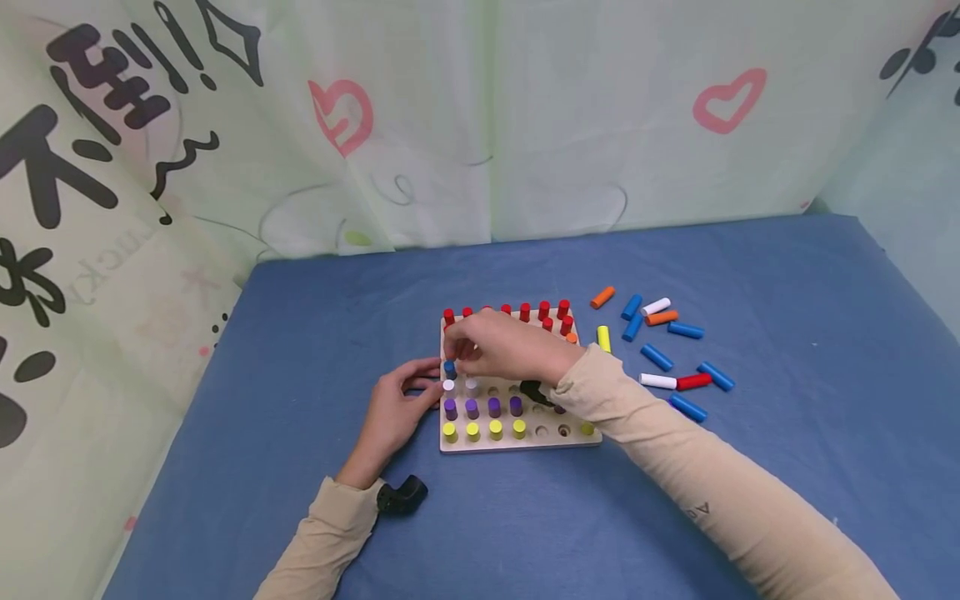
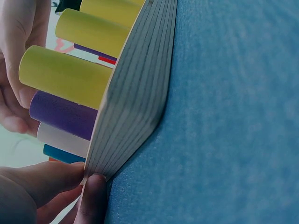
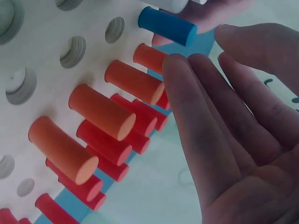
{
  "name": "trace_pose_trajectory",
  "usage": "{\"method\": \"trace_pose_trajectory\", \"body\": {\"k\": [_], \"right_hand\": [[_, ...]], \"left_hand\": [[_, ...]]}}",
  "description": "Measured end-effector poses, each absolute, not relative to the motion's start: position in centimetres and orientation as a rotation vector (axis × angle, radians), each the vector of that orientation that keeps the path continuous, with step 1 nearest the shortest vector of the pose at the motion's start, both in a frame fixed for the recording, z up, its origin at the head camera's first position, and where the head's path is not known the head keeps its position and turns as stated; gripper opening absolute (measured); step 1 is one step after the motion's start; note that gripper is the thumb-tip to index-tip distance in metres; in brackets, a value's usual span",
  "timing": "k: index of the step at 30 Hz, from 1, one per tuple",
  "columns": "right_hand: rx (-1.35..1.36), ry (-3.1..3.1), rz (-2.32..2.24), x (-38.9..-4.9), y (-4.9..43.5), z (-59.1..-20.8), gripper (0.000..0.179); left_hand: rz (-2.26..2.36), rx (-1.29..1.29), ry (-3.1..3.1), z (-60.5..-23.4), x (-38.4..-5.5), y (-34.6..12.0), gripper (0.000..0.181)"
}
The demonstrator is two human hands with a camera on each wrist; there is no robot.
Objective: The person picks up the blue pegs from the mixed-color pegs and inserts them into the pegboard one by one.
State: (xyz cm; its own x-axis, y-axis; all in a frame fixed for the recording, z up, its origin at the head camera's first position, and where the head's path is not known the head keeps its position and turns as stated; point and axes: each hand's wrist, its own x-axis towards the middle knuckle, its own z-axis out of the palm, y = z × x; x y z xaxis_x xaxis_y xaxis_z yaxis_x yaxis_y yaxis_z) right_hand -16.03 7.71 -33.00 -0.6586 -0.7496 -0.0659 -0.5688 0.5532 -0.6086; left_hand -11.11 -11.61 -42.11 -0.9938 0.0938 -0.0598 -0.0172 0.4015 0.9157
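A wooden pegboard [image 1: 498,444] holds rows of red, orange, blue, white, purple and yellow pegs. My left hand [image 1: 397,408] rests at the board's left edge, its thumb [image 2: 60,179] and a fingertip touching that edge. Over the board's left part is my right hand [image 1: 506,343], covering some of the middle rows. In the right wrist view its thumb and fingers are apart with nothing between them. The fingertips are beside a standing blue peg [image 3: 167,26]; the index fingertip overlaps the end of an orange peg [image 3: 149,58], and contact is hard to tell.
Loose pegs lie on the blue cloth right of the board, among them a blue peg [image 1: 657,357], a red peg [image 1: 693,381], a white peg [image 1: 657,381] and an orange peg [image 1: 602,297]. A printed curtain [image 1: 555,158] hangs behind the table.
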Motion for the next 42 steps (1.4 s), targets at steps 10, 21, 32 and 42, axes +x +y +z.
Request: {"method": "trace_pose_trajectory", "body": {"k": [10, 21, 32, 42], "right_hand": [[-1.038, 2.497, -0.857, -15.5, 8.7, -32.6, 0.013], [-0.999, 2.53, -0.903, -14.9, 10.2, -32.1, 0.013], [-0.986, 2.586, -0.889, -14.7, 12.1, -31.9, 0.014], [-0.919, 2.611, -0.929, -14.1, 14.0, -32.2, 0.017]], "left_hand": [[1.651, 0.051, 2.541, -42.2, -11.1, -11.6, 0.035], [1.622, 0.017, 2.538, -42.0, -11.0, -11.5, 0.035], [1.582, 0.027, 2.572, -42.0, -11.1, -11.4, 0.036], [1.584, 0.023, 2.574, -42.0, -11.0, -11.5, 0.036]]}}
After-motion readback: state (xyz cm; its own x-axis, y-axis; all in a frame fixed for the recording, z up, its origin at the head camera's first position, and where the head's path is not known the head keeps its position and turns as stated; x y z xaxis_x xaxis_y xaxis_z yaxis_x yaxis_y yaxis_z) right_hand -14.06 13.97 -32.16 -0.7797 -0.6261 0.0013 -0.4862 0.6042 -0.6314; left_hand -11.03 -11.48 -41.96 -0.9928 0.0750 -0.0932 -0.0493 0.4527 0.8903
